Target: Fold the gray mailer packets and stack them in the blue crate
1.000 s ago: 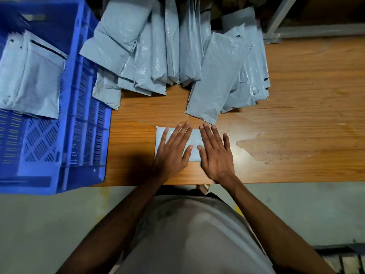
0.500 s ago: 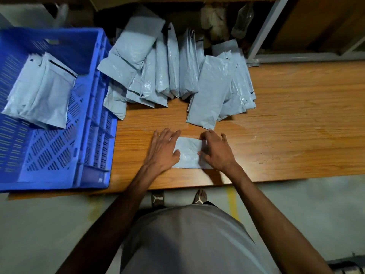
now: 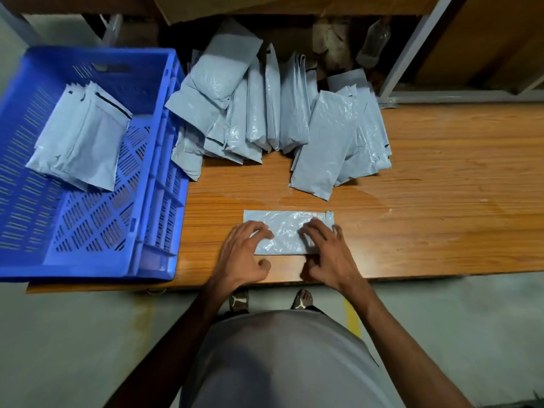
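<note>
My left hand (image 3: 241,254) and right hand (image 3: 329,254) press curled fingers on the gray mailer packet (image 3: 287,231) flat on the desk (image 3: 441,216); neither grip clamps it

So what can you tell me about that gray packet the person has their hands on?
The gray packet is a flat, long rectangle of crinkly, shiny plastic, pale gray-blue, lying sideways on the wooden table near its front edge. Its right end shows a small raised fold. The left hand and the right hand both rest on it, with fingers bent and pressing its lower half. It lies apart from the heap of other packets behind it and from the blue crate to the left.
</note>
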Available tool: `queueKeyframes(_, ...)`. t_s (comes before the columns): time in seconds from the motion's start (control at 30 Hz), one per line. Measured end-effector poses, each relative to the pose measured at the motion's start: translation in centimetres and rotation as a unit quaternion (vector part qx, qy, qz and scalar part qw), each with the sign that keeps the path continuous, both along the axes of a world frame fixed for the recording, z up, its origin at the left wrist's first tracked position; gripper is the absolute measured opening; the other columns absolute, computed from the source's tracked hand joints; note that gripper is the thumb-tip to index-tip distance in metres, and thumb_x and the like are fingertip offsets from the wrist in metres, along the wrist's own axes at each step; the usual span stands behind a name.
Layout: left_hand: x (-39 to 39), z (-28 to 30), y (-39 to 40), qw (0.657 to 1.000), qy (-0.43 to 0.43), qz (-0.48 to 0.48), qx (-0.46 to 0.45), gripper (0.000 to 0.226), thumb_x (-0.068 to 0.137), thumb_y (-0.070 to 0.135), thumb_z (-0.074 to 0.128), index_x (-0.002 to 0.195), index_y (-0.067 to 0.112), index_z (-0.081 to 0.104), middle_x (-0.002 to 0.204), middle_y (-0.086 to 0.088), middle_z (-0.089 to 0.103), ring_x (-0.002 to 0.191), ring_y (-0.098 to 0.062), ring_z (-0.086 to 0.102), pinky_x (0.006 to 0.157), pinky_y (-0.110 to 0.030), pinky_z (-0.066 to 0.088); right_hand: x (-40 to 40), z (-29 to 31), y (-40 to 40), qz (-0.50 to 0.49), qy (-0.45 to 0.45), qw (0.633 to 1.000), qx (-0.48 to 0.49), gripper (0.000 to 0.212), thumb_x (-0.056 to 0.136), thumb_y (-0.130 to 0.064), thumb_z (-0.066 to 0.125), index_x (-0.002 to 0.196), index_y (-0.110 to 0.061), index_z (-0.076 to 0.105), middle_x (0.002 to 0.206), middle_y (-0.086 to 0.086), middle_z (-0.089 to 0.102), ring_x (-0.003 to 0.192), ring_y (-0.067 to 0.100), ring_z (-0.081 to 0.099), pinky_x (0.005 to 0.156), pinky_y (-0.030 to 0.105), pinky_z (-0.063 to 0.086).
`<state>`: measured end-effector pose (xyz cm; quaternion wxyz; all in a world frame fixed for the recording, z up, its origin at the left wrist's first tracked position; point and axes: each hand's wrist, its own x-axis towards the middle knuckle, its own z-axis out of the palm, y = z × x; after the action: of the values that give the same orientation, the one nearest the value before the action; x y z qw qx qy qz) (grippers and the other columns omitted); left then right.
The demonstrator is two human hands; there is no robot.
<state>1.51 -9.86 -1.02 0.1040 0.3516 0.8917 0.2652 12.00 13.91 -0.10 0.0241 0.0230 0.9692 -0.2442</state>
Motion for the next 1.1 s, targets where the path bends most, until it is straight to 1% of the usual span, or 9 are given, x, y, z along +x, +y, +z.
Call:
queueKeyframes(0.1, 0.2, -0.9, 0.3, 0.999, 0.012, 0.031, 0.034, 0.046, 0.088, 0.036, 0.057, 0.131, 0.023, 0.064, 0.139, 0.004, 0.058, 0.136, -0.018, 0.048, 0.116, -0.049, 0.037, 0.1, -0.7, -0.2, -0.030, 0.030, 0.998, -0.038, 0.058, 0.090, -0.024, 0.059, 0.147, -0.015, 0.053, 0.152, 0.005, 0.049, 0.149, 0.023, 0.038, 0.119, 0.060, 0.030)
queueKeyframes(0.13, 0.1, -1.0, 0.9, 0.999, 0.022, 0.038, 0.026, 0.047, 0.095, 0.037, 0.051, 0.138, 0.020, 0.062, 0.145, 0.001, 0.057, 0.142, -0.019, 0.045, 0.120, -0.048, 0.033, -0.2, -0.9, -0.6, -0.041, 0.041, 0.998, -0.038, 0.051, 0.101, -0.028, 0.052, 0.151, -0.015, 0.050, 0.154, 0.005, 0.047, 0.151, 0.023, 0.036, 0.121, 0.057, 0.028)
queueKeyframes(0.2, -0.1, -1.3, 2.2, 0.999, 0.038, 0.031, -0.024, 0.055, 0.106, 0.041, 0.037, 0.154, 0.016, 0.048, 0.161, -0.004, 0.045, 0.154, -0.020, 0.030, 0.129, -0.044, 0.020, -1.2, -1.3, -1.4, -0.059, 0.041, 0.997, -0.021, 0.050, 0.111, -0.036, 0.038, 0.157, -0.016, 0.042, 0.161, 0.005, 0.041, 0.156, 0.021, 0.029, 0.126, 0.054, 0.024)
queueKeyframes(0.27, -0.4, -1.9, 3.2, 0.997, 0.044, 0.008, -0.067, 0.060, 0.111, 0.044, 0.027, 0.163, 0.015, 0.030, 0.169, -0.004, 0.029, 0.160, -0.017, 0.014, 0.130, -0.043, 0.011, -2.1, -1.9, -2.2, -0.061, 0.022, 0.998, -0.003, 0.054, 0.113, -0.039, 0.032, 0.162, -0.017, 0.033, 0.168, 0.004, 0.033, 0.159, 0.019, 0.020, 0.129, 0.052, 0.018)
queueKeyframes(0.33, -0.6, -2.6, 3.6, 0.995, 0.044, -0.001, -0.093, 0.062, 0.112, 0.046, 0.020, 0.166, 0.015, 0.018, 0.173, -0.002, 0.017, 0.161, -0.013, 0.003, 0.130, -0.045, 0.011, -2.4, -2.8, -2.7, -0.063, 0.012, 0.997, 0.031, 0.057, 0.114, -0.041, 0.028, 0.166, -0.019, 0.024, 0.173, 0.001, 0.023, 0.161, 0.016, 0.011, 0.131, 0.049, 0.010)
queueKeyframes(0.47, -0.8, -3.3, 3.7, 0.992, 0.059, -0.007, -0.111, 0.062, 0.112, 0.045, 0.016, 0.167, 0.019, 0.007, 0.175, 0.003, 0.003, 0.160, -0.012, -0.003, 0.130, -0.045, 0.009, -2.5, -3.8, -2.8, -0.076, 0.017, 0.995, 0.062, 0.059, 0.113, -0.042, 0.026, 0.168, -0.021, 0.018, 0.175, -0.004, 0.015, 0.162, 0.013, 0.002, 0.131, 0.048, 0.004)
queueKeyframes(0.7, -1.1, -3.5, 4.0, 0.991, 0.078, -0.013, -0.112, 0.061, 0.112, 0.040, 0.022, 0.167, 0.018, 0.007, 0.175, 0.004, 0.004, 0.161, -0.013, -0.001, 0.130, -0.045, 0.008, -3.0, -3.9, -2.6, -0.076, 0.008, 0.995, 0.067, 0.059, 0.112, -0.041, 0.024, 0.168, -0.022, 0.016, 0.175, -0.005, 0.012, 0.162, 0.014, 0.004, 0.131, 0.050, 0.008)
queueKeyframes(0.97, -1.3, -3.4, 4.2, 0.991, 0.060, -0.013, -0.117, 0.062, 0.112, 0.042, 0.022, 0.167, 0.018, 0.010, 0.175, 0.004, 0.006, 0.161, -0.012, 0.000, 0.130, -0.045, 0.011, -3.1, -4.0, -2.7, -0.072, -0.005, 0.995, 0.075, 0.060, 0.113, -0.038, 0.030, 0.168, -0.024, 0.012, 0.175, -0.007, 0.008, 0.162, 0.013, 0.001, 0.131, 0.048, 0.006)
queueKeyframes(1.1, -1.3, -3.2, 4.1, 0.993, 0.056, -0.016, -0.107, 0.061, 0.112, 0.041, 0.024, 0.167, 0.018, 0.011, 0.174, 0.004, 0.008, 0.161, -0.012, 0.000, 0.130, -0.046, 0.012, -3.1, -4.0, -2.6, -0.068, -0.007, 0.995, 0.072, 0.059, 0.113, -0.040, 0.026, 0.168, -0.025, 0.010, 0.175, -0.007, 0.007, 0.162, 0.012, -0.001, 0.131, 0.047, 0.003)
